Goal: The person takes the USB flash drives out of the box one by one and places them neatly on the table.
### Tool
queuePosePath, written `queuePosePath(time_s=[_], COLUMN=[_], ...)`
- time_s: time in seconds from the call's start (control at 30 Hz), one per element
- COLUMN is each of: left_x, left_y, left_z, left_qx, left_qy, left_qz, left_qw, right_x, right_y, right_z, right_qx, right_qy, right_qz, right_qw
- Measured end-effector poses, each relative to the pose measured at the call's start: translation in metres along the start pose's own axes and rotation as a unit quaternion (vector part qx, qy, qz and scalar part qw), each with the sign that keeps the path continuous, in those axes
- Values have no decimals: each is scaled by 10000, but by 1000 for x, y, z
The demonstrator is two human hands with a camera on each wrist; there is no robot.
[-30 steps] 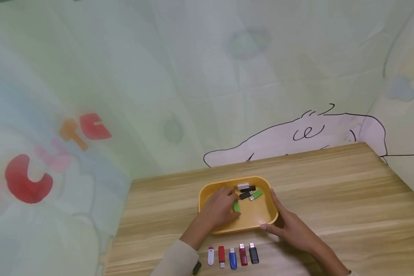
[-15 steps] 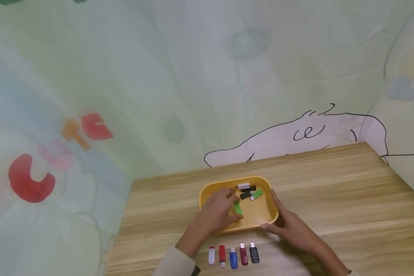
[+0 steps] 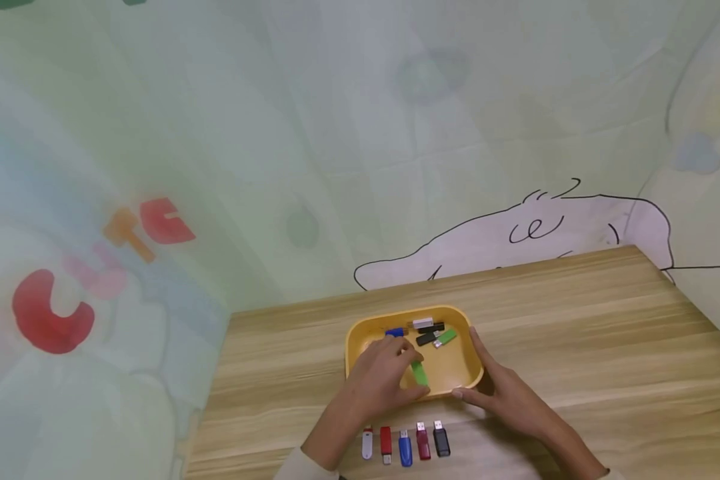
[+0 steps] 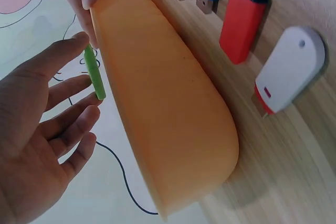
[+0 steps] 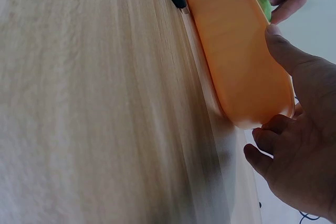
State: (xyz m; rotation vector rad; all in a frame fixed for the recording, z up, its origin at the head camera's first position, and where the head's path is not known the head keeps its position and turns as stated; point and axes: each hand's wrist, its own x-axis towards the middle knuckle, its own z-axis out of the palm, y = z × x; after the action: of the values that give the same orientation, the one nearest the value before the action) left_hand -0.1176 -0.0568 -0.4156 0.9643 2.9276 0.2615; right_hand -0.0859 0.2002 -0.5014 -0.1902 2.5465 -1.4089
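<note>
My left hand (image 3: 379,380) is over the yellow tray (image 3: 450,368), pinching a green USB stick (image 3: 419,373) between thumb and fingertips. In the left wrist view this green stick (image 4: 94,73) shows edge-on, just beyond the tray's rim. My right hand (image 3: 510,400) grips the tray's right end, thumb on the near rim and fingers round the far side. Inside the tray, towards the back, lie a blue USB stick (image 3: 396,332), a white one (image 3: 423,323), two black ones and another green USB stick (image 3: 447,339).
In front of the tray, several USB sticks lie in a row on the wooden table (image 3: 576,333): a white one (image 3: 367,445), a red one (image 3: 386,443), a blue one (image 3: 405,450), a dark red one (image 3: 423,443) and a black one (image 3: 441,440). A printed cloth hangs behind.
My left hand has shifted slightly right and nearer with the green USB stick, uncovering the blue one in the tray. The right hand stays on the tray.
</note>
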Motion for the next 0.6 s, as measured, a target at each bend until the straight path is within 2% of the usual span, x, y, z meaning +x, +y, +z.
queuePosePath(time_s=[0.2, 0.37, 0.6], left_x=[-7, -13, -18], left_y=[5, 7, 18], left_z=[2, 2, 2], left_qx=[114, -40, -226], left_qy=[34, 136, -51], left_qz=[103, 234, 319], left_qw=[9999, 9996, 9992], right_x=[-1, 1, 2], right_y=[0, 0, 0], right_z=[1, 1, 0], right_qx=[-10, -19, -8], right_qy=[-6, -16, -20], right_qz=[15, 56, 107], right_qw=[10000, 10000, 9999])
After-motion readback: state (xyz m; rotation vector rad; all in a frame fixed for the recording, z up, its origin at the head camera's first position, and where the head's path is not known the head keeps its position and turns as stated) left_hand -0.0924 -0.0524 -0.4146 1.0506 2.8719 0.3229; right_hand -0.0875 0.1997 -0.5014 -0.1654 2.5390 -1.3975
